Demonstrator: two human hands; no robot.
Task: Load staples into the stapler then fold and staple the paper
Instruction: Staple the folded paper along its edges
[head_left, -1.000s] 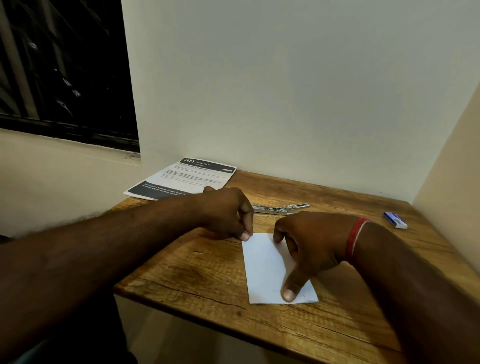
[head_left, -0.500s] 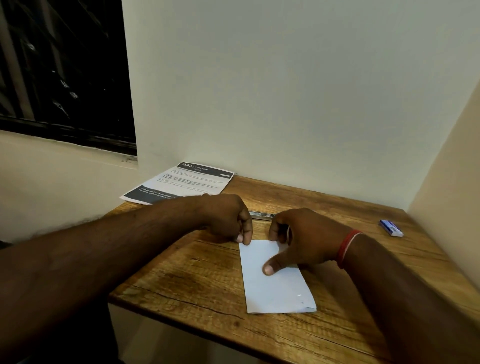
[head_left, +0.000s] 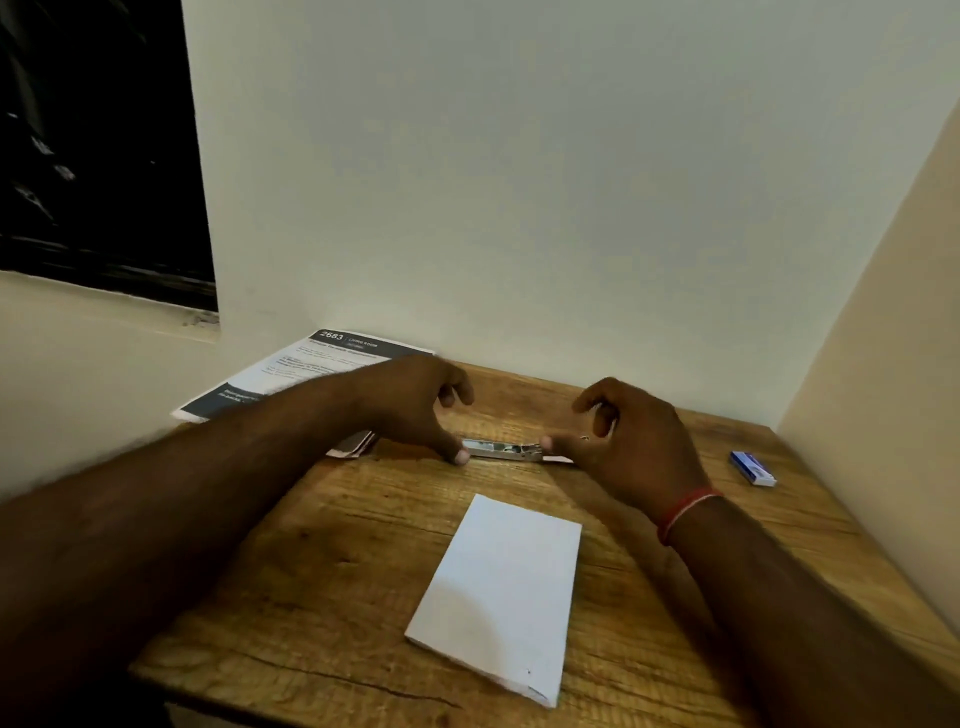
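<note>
What we wear on our arms
We wear a thin red thread band (head_left: 685, 512) around the right wrist, just behind the right hand (head_left: 631, 441); both our forearms show bare skin.

Small desk nook in a home, by the look. Wood-grain table (head_left: 374, 571) pushed into a corner of plain pale painted walls (head_left: 519, 182). Dark window (head_left: 93, 156) with a sill, far left. Printed sheet (head_left: 311, 369) at the table's far left edge, headed "2683 LIVING ROOM". Stationery about: stapler (head_left: 498, 449), folded white paper (head_left: 509, 587), small blue box (head_left: 752, 467) far right.
</note>
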